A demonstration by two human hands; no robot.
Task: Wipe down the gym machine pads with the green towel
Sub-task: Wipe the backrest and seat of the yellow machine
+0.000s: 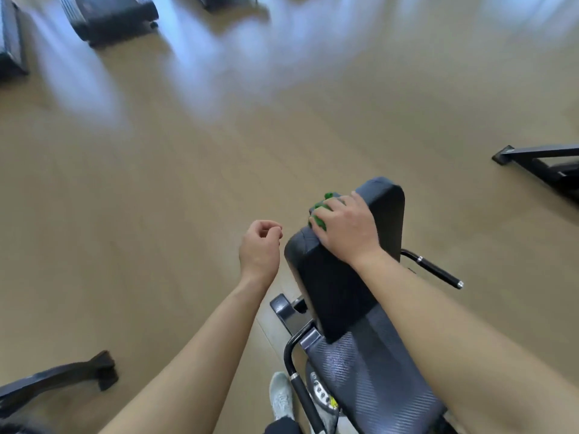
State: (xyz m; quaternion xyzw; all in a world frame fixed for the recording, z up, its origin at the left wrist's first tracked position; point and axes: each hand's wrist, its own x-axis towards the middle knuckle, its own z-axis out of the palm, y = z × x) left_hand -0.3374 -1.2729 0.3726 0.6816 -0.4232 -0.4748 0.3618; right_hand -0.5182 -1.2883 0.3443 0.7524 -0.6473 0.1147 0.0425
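A black padded machine pad (pixel 332 277) stands at centre right, tilted, with a textured grey seat pad (pixel 376 377) below it. My right hand (pixel 347 227) presses a bunched green towel (pixel 322 211) against the upper left edge of the black pad; most of the towel is hidden under my fingers. To the left of the pad my left hand (pixel 260 245) hovers in the air with its fingers loosely curled and nothing in it. It does not touch the pad.
The machine's black handle (pixel 435 270) sticks out to the right and a curved bar (pixel 300 386) runs down its left side. Treadmill bases (pixel 109 17) stand at the far left. Other black frames sit at the right (pixel 539 164) and bottom left (pixel 62 377). Tan wooden floor (pixel 156 198) spreads between them.
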